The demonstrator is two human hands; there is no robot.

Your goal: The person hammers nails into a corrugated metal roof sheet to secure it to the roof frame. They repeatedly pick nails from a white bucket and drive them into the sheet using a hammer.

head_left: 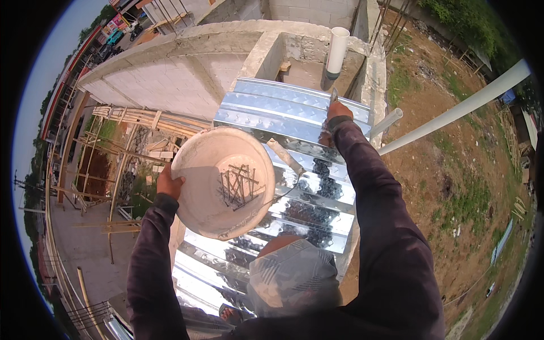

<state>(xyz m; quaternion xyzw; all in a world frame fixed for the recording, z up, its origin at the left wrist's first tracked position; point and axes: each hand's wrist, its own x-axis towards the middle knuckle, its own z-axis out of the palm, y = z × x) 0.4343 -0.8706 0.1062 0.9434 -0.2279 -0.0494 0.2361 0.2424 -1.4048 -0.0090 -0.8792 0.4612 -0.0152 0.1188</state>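
Note:
My left hand (169, 183) is closed on the left rim of a round, pale, mortar-stained basin (192, 198), with the thumb on the rim. Several long, thin metal nails (241, 184) lie in a loose heap on its bottom. Stretched far forward, my right hand (339, 110) closes around a small tool with a flat metal end (333, 96); its exact kind is too small to tell. That hand is low over the shiny corrugated metal sheets (272, 110), near their far right corner. Beside the basin lies a worn, light-coloured handle-like piece (284, 156) with a dark cord.
A white pipe (338, 51) stands upright beyond the sheets, within block walls (226, 45). Another long white pipe (459, 107) slants out at the right. Bamboo scaffolding (153, 120) is at the left, and the ground drops away on both sides. My bent knee (294, 277) rests near the basin.

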